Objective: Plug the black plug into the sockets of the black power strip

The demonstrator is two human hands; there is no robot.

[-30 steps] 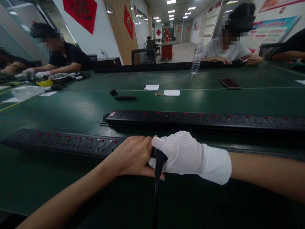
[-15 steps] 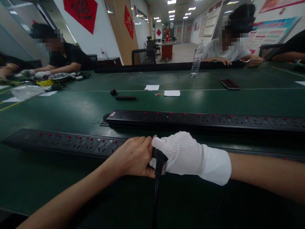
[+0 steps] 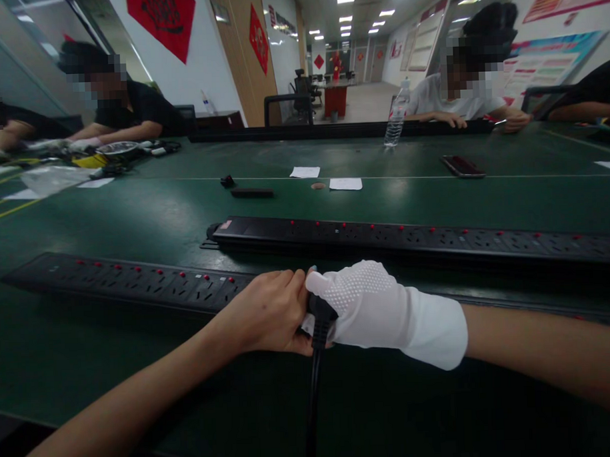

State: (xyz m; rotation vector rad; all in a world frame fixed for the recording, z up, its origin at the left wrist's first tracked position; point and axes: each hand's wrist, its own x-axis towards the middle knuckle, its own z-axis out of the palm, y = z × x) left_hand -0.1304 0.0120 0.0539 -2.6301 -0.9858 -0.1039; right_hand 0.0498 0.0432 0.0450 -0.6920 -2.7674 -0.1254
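My right hand, in a white dotted glove, is closed on a black power plug. The plug's cable runs down toward the near edge. A long black power strip with sockets and red indicators lies on the table beneath both hands. My bare left hand wraps across this strip, its fingers curled over it right beside the plug and touching the glove. The hands hide the plug's front and the sockets under them, so I cannot tell whether its pins are inserted.
Behind my hands lies a second black power strip. Farther back on the green table are a small black bar, paper slips, a water bottle and a phone. People sit across the table, near cables at left.
The view has shifted very slightly. Both hands keep the same grip on the plug and the strip, with no clear movement between them.
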